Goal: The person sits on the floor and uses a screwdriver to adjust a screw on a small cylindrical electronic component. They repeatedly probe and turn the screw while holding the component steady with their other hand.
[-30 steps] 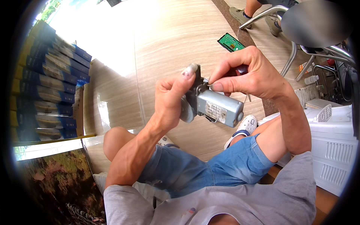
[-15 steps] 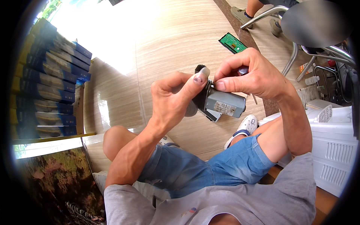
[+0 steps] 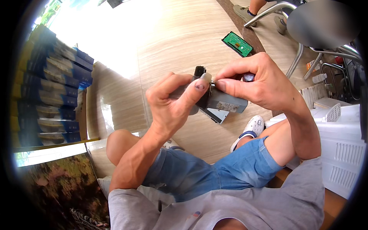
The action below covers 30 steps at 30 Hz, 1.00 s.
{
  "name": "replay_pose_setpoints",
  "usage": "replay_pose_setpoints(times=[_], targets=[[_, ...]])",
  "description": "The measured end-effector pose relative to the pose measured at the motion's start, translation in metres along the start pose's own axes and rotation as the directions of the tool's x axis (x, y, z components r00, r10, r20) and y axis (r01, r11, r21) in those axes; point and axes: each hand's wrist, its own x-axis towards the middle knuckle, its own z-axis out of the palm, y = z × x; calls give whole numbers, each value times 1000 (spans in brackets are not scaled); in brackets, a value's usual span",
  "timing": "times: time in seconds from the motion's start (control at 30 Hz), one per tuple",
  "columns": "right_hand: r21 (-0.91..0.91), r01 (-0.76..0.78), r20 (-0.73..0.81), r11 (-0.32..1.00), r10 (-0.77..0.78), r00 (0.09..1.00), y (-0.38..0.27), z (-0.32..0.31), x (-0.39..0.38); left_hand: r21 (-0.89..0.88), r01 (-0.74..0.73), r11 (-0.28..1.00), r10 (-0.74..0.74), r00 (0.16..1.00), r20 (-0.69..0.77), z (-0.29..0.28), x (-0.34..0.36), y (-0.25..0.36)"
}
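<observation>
My left hand (image 3: pixel 172 97) is closed round the dark end of a grey box-shaped device (image 3: pixel 234 100), its thumb pressed along the top edge. A black block (image 3: pixel 199 71) sticks up beside that thumb. On the far side, the thumb and forefinger of my right hand (image 3: pixel 258 82) pinch at a tiny metal bit on the device's edge, mostly hidden by the fingertips. In the curl of the same hand sits a screwdriver, of which only the shiny purplish handle end (image 3: pixel 248 77) shows. Under the device, a flat silver-white panel with a dark edge (image 3: pixel 217 114) is partly covered.
A green circuit board in a black frame (image 3: pixel 237 44) lies on the tiled floor ahead. Stacked blue and yellow boxes (image 3: pixel 57 101) stand at left. White slatted plastic housings (image 3: pixel 341 153) are at right. Beyond them are a metal-legged chair (image 3: pixel 297 63) and another person's feet (image 3: pixel 245 14).
Both hands and the device have shifted slightly left. The device has tilted, showing less of its labelled side. My right fingers still pinch at its edge.
</observation>
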Motion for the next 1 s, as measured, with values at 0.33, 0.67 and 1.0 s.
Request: replay_pose_setpoints(times=[0.33,0.67,1.0], targets=[[-80,54,-2,995,-54,999,3,-2,-5,21,-35,999,35,999,3,3,0,1],[12,143,-91,990,-141,986,7,11,-8,35,-65,997,66,998,-14,0,0,0],[-63,194,-193,979,-203,960,7,17,-11,42,-83,996,84,996,-33,-1,2,7]])
